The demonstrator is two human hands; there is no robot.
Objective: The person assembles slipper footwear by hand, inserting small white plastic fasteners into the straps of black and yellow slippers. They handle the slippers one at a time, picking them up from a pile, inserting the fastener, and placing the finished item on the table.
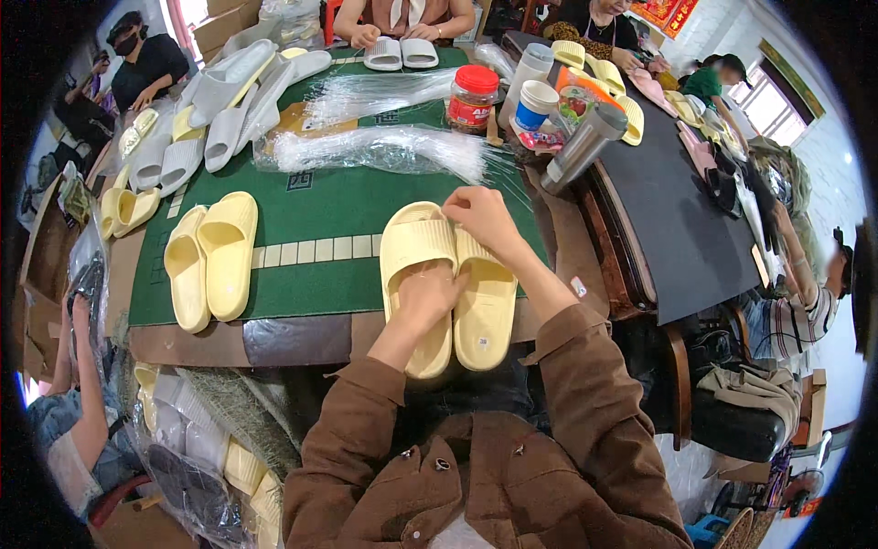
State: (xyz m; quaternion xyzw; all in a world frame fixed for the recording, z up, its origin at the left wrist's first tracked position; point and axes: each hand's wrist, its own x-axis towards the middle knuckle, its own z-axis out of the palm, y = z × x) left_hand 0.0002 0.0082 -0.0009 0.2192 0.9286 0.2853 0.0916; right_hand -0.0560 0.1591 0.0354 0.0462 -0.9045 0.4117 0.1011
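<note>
A pair of pale yellow slippers [485,320] lies side by side at the table's near edge, heels toward me. My left hand [428,291] reaches under the strap of the left slipper, its thumb against the inner side of the right one. It grips the pair where they meet; its fingertips are hidden beneath the strap. Over the toe end of the right slipper, my right hand [483,218] is closed in a pinch beside the inner strap edges. What it pinches is too small to make out. Beyond lie bundles of thin clear plastic ties [384,151].
Another yellow slipper pair [212,261] rests left on the green mat [311,215]. Grey slippers [224,91] are heaped at the far left. A red-lidded jar [472,98], a paper cup [535,105] and a steel flask [585,146] stand right. Several people work around the tables.
</note>
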